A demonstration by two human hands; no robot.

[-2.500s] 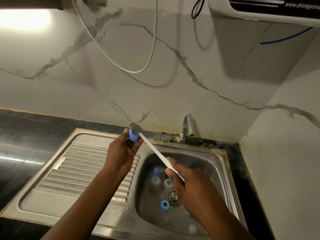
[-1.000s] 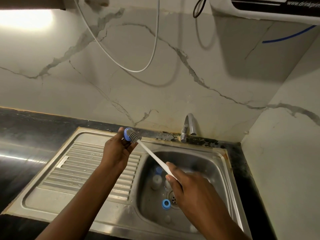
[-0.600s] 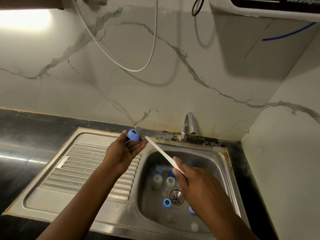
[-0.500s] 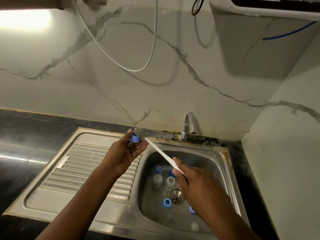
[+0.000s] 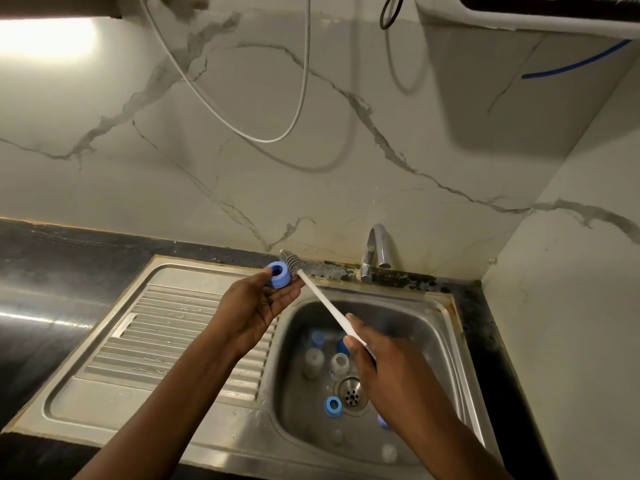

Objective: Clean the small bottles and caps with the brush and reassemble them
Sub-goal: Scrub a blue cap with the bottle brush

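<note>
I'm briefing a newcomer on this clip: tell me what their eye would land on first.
The blue cap pinched in the left hand above the draining board's back edge stands out, with the bristled head of the white brush, gripped by the right hand, just beside it. Below, in the sink, small bottles and a second cap sit around the drain.

**COUNT AT THE SINK**

You have one brush (image 5: pixel 322 301) on site. Blue caps plainly seen: three, namely the held cap (image 5: pixel 278 274), the back cap (image 5: pixel 318 337) and the drain-side cap (image 5: pixel 333 407). Two further blue items, the upper blue piece (image 5: pixel 341 345) and the lower blue piece (image 5: pixel 382 421), are part hidden and cannot be confirmed as caps. Small bottles: two, the left bottle (image 5: pixel 313 362) and the right bottle (image 5: pixel 339 362). Two pale shapes, the left blur (image 5: pixel 336 435) and the right blur (image 5: pixel 388 452), stay unidentified. One tap (image 5: pixel 377 251), one sink (image 5: pixel 114 389).
</note>
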